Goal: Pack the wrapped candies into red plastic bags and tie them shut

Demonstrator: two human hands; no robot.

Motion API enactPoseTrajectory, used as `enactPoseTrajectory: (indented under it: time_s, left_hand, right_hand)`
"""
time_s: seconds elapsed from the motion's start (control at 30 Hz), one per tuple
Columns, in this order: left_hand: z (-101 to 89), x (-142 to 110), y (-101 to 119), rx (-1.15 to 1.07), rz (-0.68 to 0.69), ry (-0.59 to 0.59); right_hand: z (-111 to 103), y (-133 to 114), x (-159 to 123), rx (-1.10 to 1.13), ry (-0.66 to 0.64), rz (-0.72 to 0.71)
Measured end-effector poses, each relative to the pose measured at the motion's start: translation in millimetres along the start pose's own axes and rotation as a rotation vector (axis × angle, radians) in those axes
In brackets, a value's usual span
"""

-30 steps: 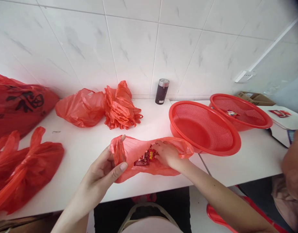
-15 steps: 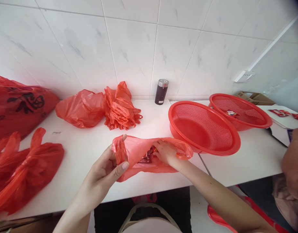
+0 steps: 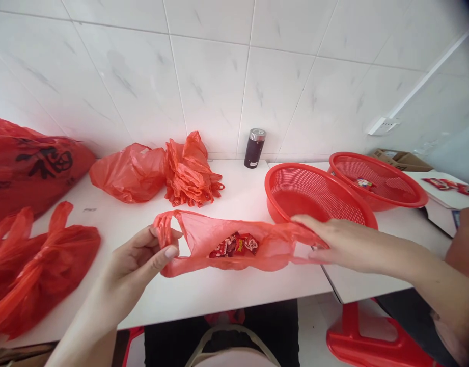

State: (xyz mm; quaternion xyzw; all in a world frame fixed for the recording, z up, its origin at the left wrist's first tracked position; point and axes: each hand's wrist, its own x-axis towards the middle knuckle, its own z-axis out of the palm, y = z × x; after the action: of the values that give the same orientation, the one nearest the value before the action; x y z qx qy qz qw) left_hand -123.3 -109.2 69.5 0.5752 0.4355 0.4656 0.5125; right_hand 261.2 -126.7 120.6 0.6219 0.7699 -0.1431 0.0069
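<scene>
Pinching a handle in our curled left hand and another in our half-closed right hand, we stretch open a red carrier bag over the table: wrapped snacks inside, handles untied. Beyond stands a perforated basin.

A: How's the light?
B: Bright and diffuse. The tiled wall is whitest at left, greyer at far right.
A: Shadows, glare?
B: Faint, soft shadows on the white table; small glints on the open red plastic bag and the flask's metal lid.
A: Sharpness?
B: Decent, though fine print on the candy wrappers is illegible. The top right corner darkens, and wide-angle distortion slants the outer tile lines.
</scene>
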Motion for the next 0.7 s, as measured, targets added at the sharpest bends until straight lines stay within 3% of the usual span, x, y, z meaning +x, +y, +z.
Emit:
enactPoseTrajectory:
  time_s: [0.07, 0.1, 0.23, 0.33, 0.4, 0.47, 0.53, 0.63, 0.7]
  left_hand:
    - [-1.2, 2.1, 7.3, -0.094, 0.041, 0.018]
    - [-1.5, 3.9, 13.5, -0.161, 0.081, 0.037]
    - [-1.0, 16.5, 45.8, -0.375, 0.289, 0.08]
    - [4.0, 23.2, 66.8, -0.383, 0.481, 0.054]
    - [9.7, 22.1, 77.8, -0.339, 0.535, 0.063]
    - [14.7, 17.4, 87.8, -0.295, 0.46, 0.065]
    - [15.9, 12.5, 97.5, -0.261, 0.337, 0.011]
    - [10.4, 12.9, 108.7, -0.138, 0.268, -0.231]
    - [7.7, 20.0, 111.7, 0.021, 0.223, -0.414]
  right_hand:
    - [-15.2, 8.6, -9.8, 0.16, -0.143, 0.016]
    - [-25.6, 8.8, -13.5, 0.246, -0.102, 0.007]
    - [-66.0, -14.3, -14.8, 0.426, 0.344, -0.064]
    - [-81.7, -44.9, -9.8, 0.429, 0.324, -0.209]
    - [-88.6, -62.9, -9.4, 0.421, 0.394, -0.309]
    - [-94.9, -76.0, -10.3, 0.416, 0.492, -0.372]
    - [-100.3, -85.5, -9.5, 0.437, 0.445, -0.424]
    - [-105.8, -98.8, -3.1, 0.533, 0.282, -0.485]
    - [-107.5, -111.4, 3.7, 0.609, 0.269, -0.532]
